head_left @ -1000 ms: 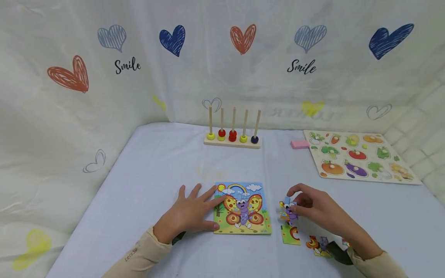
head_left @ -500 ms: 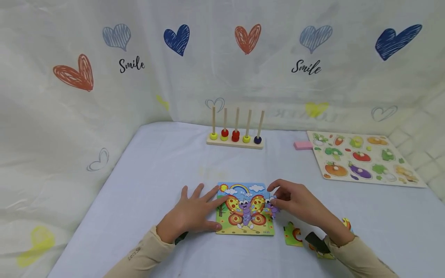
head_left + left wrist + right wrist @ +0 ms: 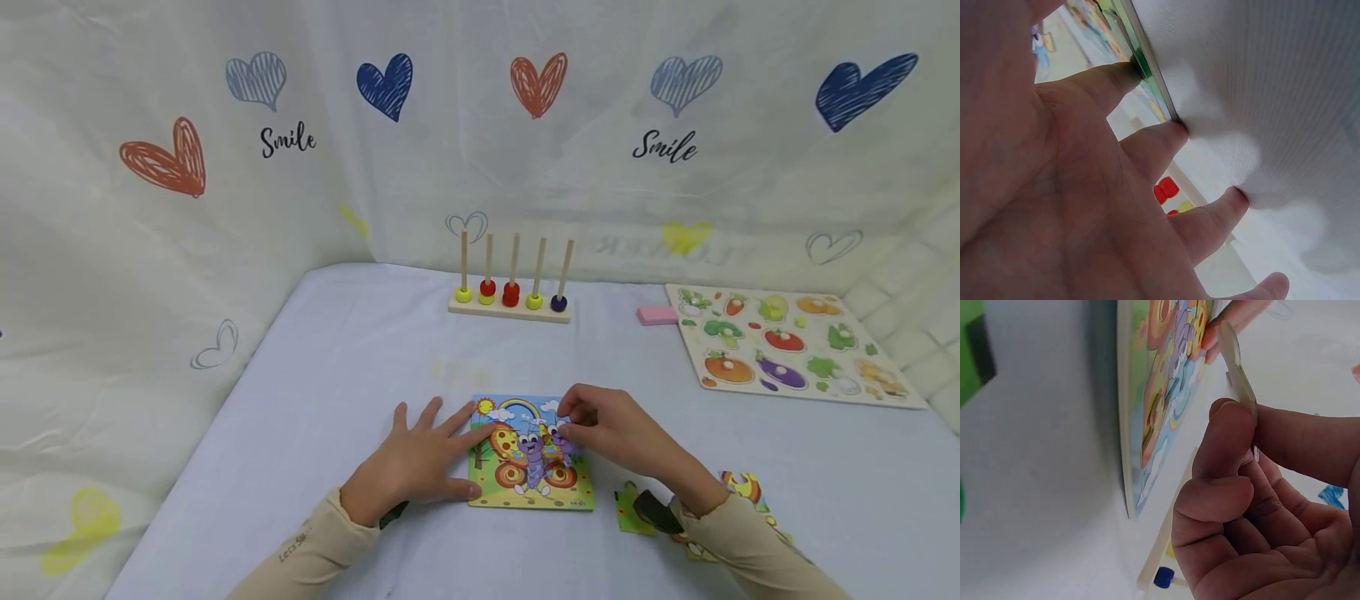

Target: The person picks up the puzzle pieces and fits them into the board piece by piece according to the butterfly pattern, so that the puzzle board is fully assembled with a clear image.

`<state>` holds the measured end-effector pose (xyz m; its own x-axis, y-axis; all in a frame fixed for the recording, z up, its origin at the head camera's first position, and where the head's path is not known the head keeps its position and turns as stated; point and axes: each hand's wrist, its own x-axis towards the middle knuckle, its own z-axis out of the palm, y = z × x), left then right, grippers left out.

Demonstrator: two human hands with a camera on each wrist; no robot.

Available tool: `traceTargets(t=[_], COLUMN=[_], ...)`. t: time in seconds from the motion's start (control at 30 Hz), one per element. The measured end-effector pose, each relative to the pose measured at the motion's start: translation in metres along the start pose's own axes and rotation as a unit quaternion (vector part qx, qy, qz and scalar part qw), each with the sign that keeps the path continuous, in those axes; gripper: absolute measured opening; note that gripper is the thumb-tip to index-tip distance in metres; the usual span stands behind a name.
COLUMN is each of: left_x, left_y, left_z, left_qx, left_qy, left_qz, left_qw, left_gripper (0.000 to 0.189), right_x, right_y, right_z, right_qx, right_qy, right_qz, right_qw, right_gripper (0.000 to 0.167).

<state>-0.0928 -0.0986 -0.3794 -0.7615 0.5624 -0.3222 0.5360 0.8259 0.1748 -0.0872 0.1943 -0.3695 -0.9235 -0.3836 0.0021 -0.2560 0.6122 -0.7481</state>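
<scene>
The left hand (image 3: 412, 462) lies with fingers spread at the left side of a square butterfly puzzle board (image 3: 491, 493). Its index finger reaches onto the picture and its thumb touches the lower left edge. In the left wrist view, fingertips press at the board's edge (image 3: 1154, 65) and on the cloth. Between thumb and index finger, the right hand (image 3: 618, 425) pinches a jigsaw piece (image 3: 1240, 375) with a purple cartoon face. Seen from the head, that piece overlaps the butterfly's right wing; in the right wrist view it is held up, apart from the board.
Loose jigsaw pieces lie right of the board: a green one (image 3: 632, 510) and an orange and blue one (image 3: 747, 488), others partly under the right sleeve. Behind are a bead-peg stand (image 3: 510, 310), a pink block (image 3: 657, 316) and a vegetable puzzle board (image 3: 795, 346).
The right hand has carried the jigsaw piece leftward, from beside the board to over its right part. The left hand keeps its place on the board.
</scene>
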Motion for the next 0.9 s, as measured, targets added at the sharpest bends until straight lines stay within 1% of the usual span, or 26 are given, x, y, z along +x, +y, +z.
traceTargets(t=[0.43,0.7,0.9], left_x=[0.001,0.001,0.001], left_y=[-0.001,-0.001,-0.001], left_z=[0.001,0.001,0.001], left_qx=[0.000,0.008,0.008], left_qy=[-0.003,0.000,0.004], left_qz=[0.000,0.002,0.004], left_qw=[1.0000,1.0000,0.9999], left_gripper=[0.087,0.087,0.085], right_x=[0.018,0.028,0.033], right_y=[-0.008,-0.009,-0.010], right_z=[0.015,0.026,0.034], right_qx=[0.015,-0.014,-0.054], right_qy=[-0.026,-0.029,-0.033], right_qz=[0.020,0.030,0.048], right_qw=[0.9993,0.9990,0.9968], right_gripper=[0.012,0.011,0.014])
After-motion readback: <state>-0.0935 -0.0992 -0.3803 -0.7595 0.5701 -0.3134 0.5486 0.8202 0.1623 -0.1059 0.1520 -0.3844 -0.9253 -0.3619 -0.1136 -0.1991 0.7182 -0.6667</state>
